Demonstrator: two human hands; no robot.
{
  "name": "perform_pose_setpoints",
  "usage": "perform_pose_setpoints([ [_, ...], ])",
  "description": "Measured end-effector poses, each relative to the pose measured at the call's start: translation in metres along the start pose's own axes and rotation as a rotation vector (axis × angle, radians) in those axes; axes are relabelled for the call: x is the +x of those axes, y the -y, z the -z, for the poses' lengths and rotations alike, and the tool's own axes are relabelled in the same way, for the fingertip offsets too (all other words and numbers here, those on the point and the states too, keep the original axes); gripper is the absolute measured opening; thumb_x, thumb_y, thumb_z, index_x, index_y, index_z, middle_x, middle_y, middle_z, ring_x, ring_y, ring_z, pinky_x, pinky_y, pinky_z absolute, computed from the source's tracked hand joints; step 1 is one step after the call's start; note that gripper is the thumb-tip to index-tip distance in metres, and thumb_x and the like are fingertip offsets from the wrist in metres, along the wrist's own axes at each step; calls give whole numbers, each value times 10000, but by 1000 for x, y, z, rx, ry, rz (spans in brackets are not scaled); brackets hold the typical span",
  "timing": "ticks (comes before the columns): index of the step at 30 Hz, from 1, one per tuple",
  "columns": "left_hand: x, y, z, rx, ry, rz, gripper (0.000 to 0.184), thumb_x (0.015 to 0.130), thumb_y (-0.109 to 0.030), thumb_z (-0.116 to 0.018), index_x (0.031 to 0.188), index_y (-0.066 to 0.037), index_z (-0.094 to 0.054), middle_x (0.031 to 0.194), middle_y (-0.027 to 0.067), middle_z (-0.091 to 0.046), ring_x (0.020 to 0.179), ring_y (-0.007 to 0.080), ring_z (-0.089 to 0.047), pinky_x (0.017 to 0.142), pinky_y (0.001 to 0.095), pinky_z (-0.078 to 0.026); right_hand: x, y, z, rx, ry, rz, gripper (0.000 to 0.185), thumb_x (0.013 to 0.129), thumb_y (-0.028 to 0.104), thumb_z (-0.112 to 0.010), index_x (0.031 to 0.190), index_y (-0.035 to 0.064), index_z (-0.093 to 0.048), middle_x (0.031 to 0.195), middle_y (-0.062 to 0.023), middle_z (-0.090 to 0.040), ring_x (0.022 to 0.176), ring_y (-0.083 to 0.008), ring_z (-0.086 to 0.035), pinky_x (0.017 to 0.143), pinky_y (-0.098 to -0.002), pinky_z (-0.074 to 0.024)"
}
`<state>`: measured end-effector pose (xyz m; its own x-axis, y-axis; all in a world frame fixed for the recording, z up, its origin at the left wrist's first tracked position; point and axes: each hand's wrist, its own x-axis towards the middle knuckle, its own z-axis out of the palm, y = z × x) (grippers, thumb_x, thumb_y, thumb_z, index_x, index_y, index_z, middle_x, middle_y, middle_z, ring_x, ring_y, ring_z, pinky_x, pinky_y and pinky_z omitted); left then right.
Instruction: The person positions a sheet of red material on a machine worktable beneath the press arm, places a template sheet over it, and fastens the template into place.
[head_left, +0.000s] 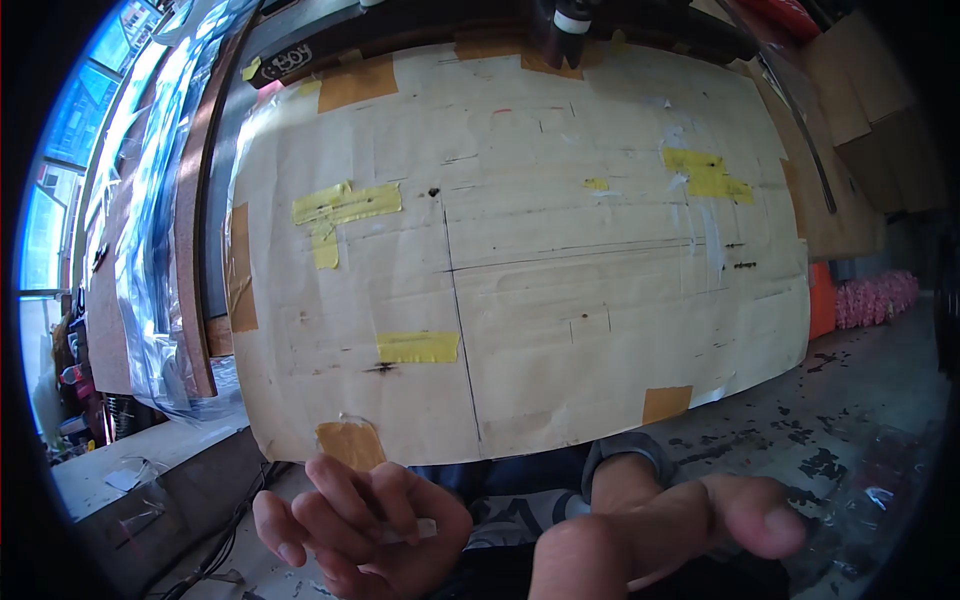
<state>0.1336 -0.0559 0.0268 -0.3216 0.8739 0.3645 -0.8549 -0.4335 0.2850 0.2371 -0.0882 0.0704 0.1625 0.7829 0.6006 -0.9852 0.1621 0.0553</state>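
Observation:
In the lower part of the head view, my left hand is raised palm up in front of the board's near edge. Its fingers are loosely bent and apart, with nothing visible in them. To its right, my right hand is held close to the camera, two digits pointing apart and the others partly hidden. I see nothing in it. Beyond both hands lies a large board covered in cream paper, marked with pen lines and dark spots. Yellow tape and brown tape are stuck on it.
A dark bar runs along the board's far edge, with a black machine part above it. Plastic-wrapped panels lean at the left by a window. Cardboard and a pink bundle are at the right. Cables lie lower left.

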Motion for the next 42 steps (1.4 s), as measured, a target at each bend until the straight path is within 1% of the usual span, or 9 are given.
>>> perform_pose_setpoints([
  [8,3,1,-7,230,-11,-19,146,881,-109,-483,1016,-68,-449,625,10,-413,670,111,-382,484,216,-344,2,-6,6,14,-15,-10,553,966,442,-326,1287,-8,-320,959,-203,-553,902,-307,-584,920,-501,-375],
  [10,2,2,-14,423,-137,-76,155,889,-133,-474,1025,-67,-440,640,12,-430,682,100,-396,488,202,-348,2,-10,9,16,-16,-15,549,966,441,-327,1288,-4,-321,961,-201,-551,902,-305,-583,920,-501,-374],
  [13,2,5,-35,1105,-520,-41,174,901,-168,-459,1037,-65,-426,662,16,-454,700,84,-417,493,181,-355,3,-12,8,27,-7,-23,542,967,438,-329,1290,3,-322,964,-198,-549,901,-302,-581,920,-501,-373],
  [16,5,12,-45,1229,-580,-38,198,914,-215,-427,1041,-67,-397,686,14,-477,719,51,-437,482,149,-342,1,-10,6,23,-10,-25,536,967,435,-331,1292,9,-323,966,-195,-546,901,-299,-579,920,-501,-371],
  [18,6,12,-12,196,-13,-34,137,896,-161,-432,999,-80,-395,641,-4,-416,687,62,-387,444,180,-289,1,-11,7,24,-11,-29,531,968,434,-332,1293,14,-324,968,-193,-545,901,-298,-578,920,-501,-370],
  [21,5,6,-10,143,-28,1,137,846,-81,-459,957,-103,-383,608,-23,-334,628,80,-311,423,214,-214,0,-15,10,25,-13,-37,525,968,431,-334,1294,20,-325,971,-190,-542,901,-295,-576,920,-501,-369],
  [27,-5,3,-1,26,-81,-57,136,869,-58,-526,991,-74,-468,595,9,-375,649,145,-351,491,255,-340,-1,-23,18,34,-15,-61,512,969,426,-337,1297,33,-326,976,-183,-537,900,-290,-572,920,-501,-366],
  [33,4,4,-5,126,42,26,182,841,-66,-479,986,-128,-389,613,-16,-355,624,76,-332,468,202,-266,2,-9,4,24,-7,-34,499,971,421,-341,1300,46,-328,981,-177,-532,899,-284,-569,920,-501,-363],
  [42,1,-1,-7,153,-56,-9,149,861,-63,-499,980,-103,-420,615,-2,-354,640,117,-341,479,231,-309,1,-22,25,21,-20,-76,482,973,413,-346,1305,65,-331,989,-168,-525,898,-276,-563,920,-501,-359],
])
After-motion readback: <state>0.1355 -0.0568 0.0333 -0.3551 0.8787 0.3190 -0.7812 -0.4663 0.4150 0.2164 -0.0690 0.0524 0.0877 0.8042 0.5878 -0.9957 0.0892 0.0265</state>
